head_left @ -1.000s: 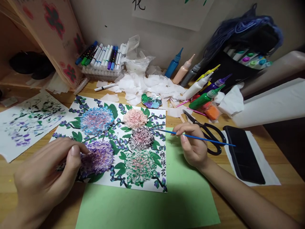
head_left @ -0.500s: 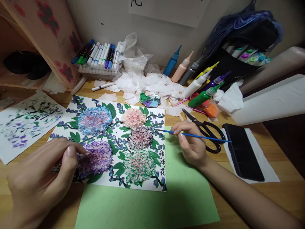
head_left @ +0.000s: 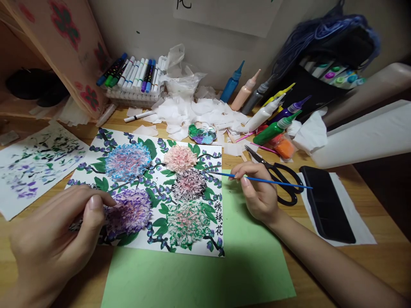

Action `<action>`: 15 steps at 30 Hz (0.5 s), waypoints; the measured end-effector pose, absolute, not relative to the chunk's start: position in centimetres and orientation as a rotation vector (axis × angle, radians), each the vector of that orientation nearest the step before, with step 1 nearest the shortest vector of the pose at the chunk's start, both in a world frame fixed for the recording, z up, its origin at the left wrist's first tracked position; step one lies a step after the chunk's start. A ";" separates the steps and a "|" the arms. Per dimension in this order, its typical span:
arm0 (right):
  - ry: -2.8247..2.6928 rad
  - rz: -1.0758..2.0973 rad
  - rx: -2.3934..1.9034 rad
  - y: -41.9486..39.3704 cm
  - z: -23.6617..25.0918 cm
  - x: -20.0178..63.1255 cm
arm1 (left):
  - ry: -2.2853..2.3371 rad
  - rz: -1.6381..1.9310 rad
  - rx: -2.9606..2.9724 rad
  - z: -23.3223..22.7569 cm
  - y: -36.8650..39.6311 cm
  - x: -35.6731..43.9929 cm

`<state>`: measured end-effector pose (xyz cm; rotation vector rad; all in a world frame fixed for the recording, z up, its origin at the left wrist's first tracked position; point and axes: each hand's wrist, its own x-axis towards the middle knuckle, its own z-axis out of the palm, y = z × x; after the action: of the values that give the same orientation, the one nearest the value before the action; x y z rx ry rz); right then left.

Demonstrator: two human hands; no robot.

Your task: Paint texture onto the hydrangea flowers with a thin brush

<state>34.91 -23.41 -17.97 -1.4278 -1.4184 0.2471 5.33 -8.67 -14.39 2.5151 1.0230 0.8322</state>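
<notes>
A thin paintbrush [head_left: 272, 182] with a blue handle is pinched in my right hand [head_left: 257, 192]. Its tip points left, over the right edge of a white picture sheet [head_left: 159, 188], beside a raised black-and-pink flower [head_left: 189, 185]. My left hand [head_left: 61, 235] holds nothing; it rests over the sheet's lower left corner, fingers bent, the index fingertip at the purple flower [head_left: 131, 209]. Blue [head_left: 128, 161], peach [head_left: 180, 158] and green [head_left: 188, 224] ruffled flowers are also on the sheet, among painted leaves and branches.
Green paper [head_left: 199, 278] lies under the picture. Scissors [head_left: 272, 169] and a black phone [head_left: 327, 205] are at the right. Behind stand a small paint palette [head_left: 202, 133], paper scraps [head_left: 173, 113], paint bottles [head_left: 245, 90] and markers [head_left: 135, 72]. A paint-smeared sheet [head_left: 35, 162] lies left.
The paintbrush has tilted very slightly, its back end a little higher in view. Both hands have otherwise stayed in place.
</notes>
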 end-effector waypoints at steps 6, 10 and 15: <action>-1.400 0.254 -1.421 -23.5 -18.1 34.9 | 1.021 0.838 2.518 -14.2 -8.7 5.4; -1.393 0.242 -1.419 -23.5 -18.1 34.9 | 1.023 0.842 2.502 -14.1 -8.7 5.4; -1.449 0.258 -1.425 -23.5 -17.9 34.9 | 1.059 0.829 2.485 -14.3 -8.7 5.4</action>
<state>34.86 -23.46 -17.90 -1.4249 -1.4493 0.2583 5.38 -8.73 -14.31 2.4848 1.0594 0.8289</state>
